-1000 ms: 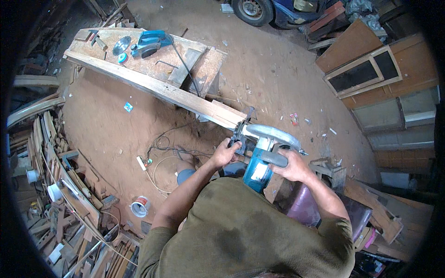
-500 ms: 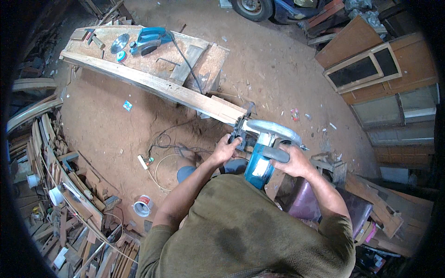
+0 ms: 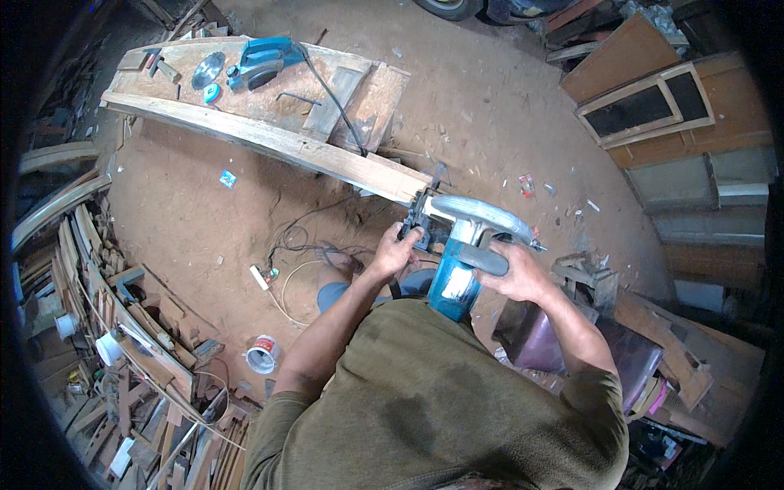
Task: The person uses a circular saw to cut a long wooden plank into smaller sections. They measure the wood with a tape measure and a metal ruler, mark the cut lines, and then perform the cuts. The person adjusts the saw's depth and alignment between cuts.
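A teal circular saw (image 3: 452,284) with a silver blade guard sits at the end of a long wooden beam (image 3: 269,139) on the workbench. My right hand (image 3: 514,273) is wrapped round its dark rear handle. At the black front part of the saw, beside its base, my left hand (image 3: 394,251) is closed with the thumb on top. The saw's base touches the beam's near right end. The blade itself is hidden by the guard.
On the bench lie a teal electric planer (image 3: 265,61), a round saw blade (image 3: 208,71), a tape measure (image 3: 212,92) and a hammer (image 3: 168,70). A power cord (image 3: 298,245) and a white bucket (image 3: 262,354) are on the dirt floor. Scrap wood (image 3: 135,392) is piled left; a purple seat (image 3: 535,339) stands right.
The view has shifted slightly, so the bench and floor items sit a little differently. Both hands keep their hold on the saw, which stays at the beam's end.
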`<state>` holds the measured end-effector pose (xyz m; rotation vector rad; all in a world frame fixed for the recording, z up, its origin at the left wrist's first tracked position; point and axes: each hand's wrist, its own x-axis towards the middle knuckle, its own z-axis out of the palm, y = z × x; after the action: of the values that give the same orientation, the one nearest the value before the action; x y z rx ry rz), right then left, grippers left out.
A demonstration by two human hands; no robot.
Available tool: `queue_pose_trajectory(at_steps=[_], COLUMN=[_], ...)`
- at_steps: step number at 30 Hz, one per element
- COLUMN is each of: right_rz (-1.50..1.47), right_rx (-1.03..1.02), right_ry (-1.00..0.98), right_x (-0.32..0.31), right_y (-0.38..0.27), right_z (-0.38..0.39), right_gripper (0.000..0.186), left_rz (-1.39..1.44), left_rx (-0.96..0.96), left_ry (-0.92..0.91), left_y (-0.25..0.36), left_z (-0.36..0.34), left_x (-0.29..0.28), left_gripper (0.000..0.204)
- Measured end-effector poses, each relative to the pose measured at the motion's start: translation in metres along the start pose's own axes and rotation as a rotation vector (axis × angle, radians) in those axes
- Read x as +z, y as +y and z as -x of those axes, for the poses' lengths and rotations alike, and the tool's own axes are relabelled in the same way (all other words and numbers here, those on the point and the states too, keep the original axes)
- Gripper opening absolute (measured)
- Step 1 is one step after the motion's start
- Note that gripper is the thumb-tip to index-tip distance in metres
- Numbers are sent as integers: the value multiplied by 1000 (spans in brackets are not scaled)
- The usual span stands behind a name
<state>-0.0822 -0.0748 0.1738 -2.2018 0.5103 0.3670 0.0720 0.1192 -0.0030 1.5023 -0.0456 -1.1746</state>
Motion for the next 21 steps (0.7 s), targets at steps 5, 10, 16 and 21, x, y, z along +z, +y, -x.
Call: queue_pose_trajectory(at_steps=[5,10,16,21], right_rz=[-28,-1,-23,1], right_rx=[7,-23,-2,-82], right_ry=[-17,12,-9,53], right_x=[1,7,7,20], right_y=[-15,-15,-37,-33], right_z=[-10,-17,-29,-42], right_gripper=[38,37,39,35], left_rz=[11,50,18,16], left_rx=[16,-11,-25,-6], left_ry=[-29,-27,-32,-6], left_y=[-3,-1,11,22], left_z=[-9,-11,-13,-12], left_x=[-15,-23,-40,-54], left_gripper=[37,36,34,36])
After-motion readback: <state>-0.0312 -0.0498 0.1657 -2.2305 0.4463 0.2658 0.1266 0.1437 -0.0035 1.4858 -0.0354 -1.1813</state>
